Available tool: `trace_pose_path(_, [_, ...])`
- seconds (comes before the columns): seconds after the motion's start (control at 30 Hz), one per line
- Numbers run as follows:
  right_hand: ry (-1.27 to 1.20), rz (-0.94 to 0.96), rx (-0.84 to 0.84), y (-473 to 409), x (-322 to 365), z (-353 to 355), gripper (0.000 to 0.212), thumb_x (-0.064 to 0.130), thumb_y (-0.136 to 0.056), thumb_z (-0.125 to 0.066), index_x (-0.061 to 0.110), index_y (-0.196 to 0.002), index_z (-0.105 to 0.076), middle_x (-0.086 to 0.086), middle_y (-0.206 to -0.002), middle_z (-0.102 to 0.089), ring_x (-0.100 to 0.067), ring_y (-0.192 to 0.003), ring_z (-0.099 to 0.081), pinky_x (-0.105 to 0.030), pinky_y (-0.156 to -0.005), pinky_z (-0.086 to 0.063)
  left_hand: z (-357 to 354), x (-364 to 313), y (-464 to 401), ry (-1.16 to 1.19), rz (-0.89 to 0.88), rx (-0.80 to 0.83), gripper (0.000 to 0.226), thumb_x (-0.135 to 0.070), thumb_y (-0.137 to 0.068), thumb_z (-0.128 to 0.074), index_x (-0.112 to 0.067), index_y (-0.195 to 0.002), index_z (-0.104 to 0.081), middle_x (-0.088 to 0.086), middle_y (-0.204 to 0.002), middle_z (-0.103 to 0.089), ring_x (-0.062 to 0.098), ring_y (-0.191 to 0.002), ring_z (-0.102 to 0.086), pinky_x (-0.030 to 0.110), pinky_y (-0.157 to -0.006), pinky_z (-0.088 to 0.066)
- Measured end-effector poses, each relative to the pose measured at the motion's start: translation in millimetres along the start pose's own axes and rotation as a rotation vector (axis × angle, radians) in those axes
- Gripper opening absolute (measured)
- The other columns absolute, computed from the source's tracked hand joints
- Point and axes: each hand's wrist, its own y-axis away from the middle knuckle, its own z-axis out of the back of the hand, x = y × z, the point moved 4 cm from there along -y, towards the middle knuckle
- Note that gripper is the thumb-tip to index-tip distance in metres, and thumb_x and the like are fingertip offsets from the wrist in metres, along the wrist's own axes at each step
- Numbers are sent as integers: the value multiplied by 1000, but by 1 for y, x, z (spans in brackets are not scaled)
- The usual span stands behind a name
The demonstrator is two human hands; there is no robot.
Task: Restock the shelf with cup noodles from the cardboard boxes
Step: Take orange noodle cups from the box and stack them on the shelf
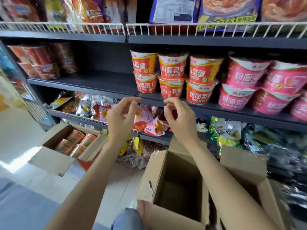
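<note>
Pink cup noodles [300,108] at far right cut by frame edge. Dark foil snack bags [282,146] at lower right motion-blurred, labels unreadable. Brown cardboard box [249,166] partly hidden behind right forearm.

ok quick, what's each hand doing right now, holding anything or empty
Left hand: open, fingers loosely curled, holding nothing, raised below the red cup noodles.
Right hand: open, fingers loosely curled, also holding nothing.

Glossy film-wrapped cup noodles [172,68] sit on a matt dark metal shelf [93,80]; the torn box [167,165] is rough brown cardboard.
</note>
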Motion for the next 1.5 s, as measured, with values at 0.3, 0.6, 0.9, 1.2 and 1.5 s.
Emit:
trace_pose_path(0.3, [-276,-561,345,141,-65,-1,29,16,-93,-58,18,-122,-56,11,-108,-61,12,-91,-56,-2,-77,-42,-17,83,121,-77,691,292,13,-23,-85,-62,-27,-92,-72,-5,-94,-73,15,-90,-68,40,-87,-54])
trace_pose_path(0.6, [18,-822,967,175,-110,-126,24,19,-92,-57,18,-116,-61,0,-110,-65,-19,-100,-62,-33,-87,-50,55,197,162,-429,1009,494,26,-13,-91,-59,-23,-113,-68,-8,-108,-70,15,-98,-65,32,-90,-49])
trace_pose_path(0.9, [177,-799,1353,130,-19,-253,30,22,-93,-52,19,-122,-57,-1,-121,-61,-21,-107,-57,-29,-83,-44,186,243,101,-548,1129,532,24,-22,-93,-55,-29,-114,-64,-11,-105,-71,8,-99,-64,27,-82,-49])
trace_pose_path(1.2, [149,-607,1240,81,40,-408,27,18,-92,-51,19,-118,-60,-3,-115,-64,-24,-103,-58,-26,-72,-39,286,327,38,-616,1124,412,23,-25,-92,-55,-27,-112,-65,-10,-104,-71,9,-100,-65,25,-82,-48])
trace_pose_path(1.5, [32,-545,1176,49,48,-530,25,24,-93,-54,16,-116,-60,-6,-110,-64,-24,-99,-60,-32,-77,-49,321,404,-9,-592,1065,268,28,-27,-94,-56,-24,-122,-58,-7,-115,-66,8,-102,-61,22,-81,-45])
